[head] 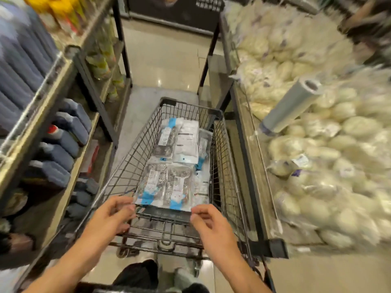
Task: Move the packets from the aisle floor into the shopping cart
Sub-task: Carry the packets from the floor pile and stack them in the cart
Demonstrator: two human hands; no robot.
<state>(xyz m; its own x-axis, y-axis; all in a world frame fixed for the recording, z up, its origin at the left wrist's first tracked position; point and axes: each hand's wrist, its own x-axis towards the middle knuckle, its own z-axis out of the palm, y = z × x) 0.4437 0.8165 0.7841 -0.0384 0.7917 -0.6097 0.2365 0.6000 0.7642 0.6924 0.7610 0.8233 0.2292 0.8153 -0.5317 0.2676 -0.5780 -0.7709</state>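
Pretty clearly a supermarket aisle. There's a wire shopping cart (186, 166) sitting on a shiny tiled floor (167, 60), metal shelving (63, 85) left of the cart stocked with dark blue jugs (63, 142), and a big bin right of the cart piled with bagged white produce (317, 166), plus a plastic bag roll (292, 104).

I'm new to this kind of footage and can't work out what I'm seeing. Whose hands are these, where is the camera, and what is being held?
There is no machine: a person wears a wide-angle camera on the head, looking down at their own hands. The left hand and right hand each pinch a near corner of a clear, blue-marked packet over the near end of a wire shopping cart. More packets already lie in the cart. Blue jugs fill the left shelves; pale bagged goods and a roll of plastic bags sit on the right.
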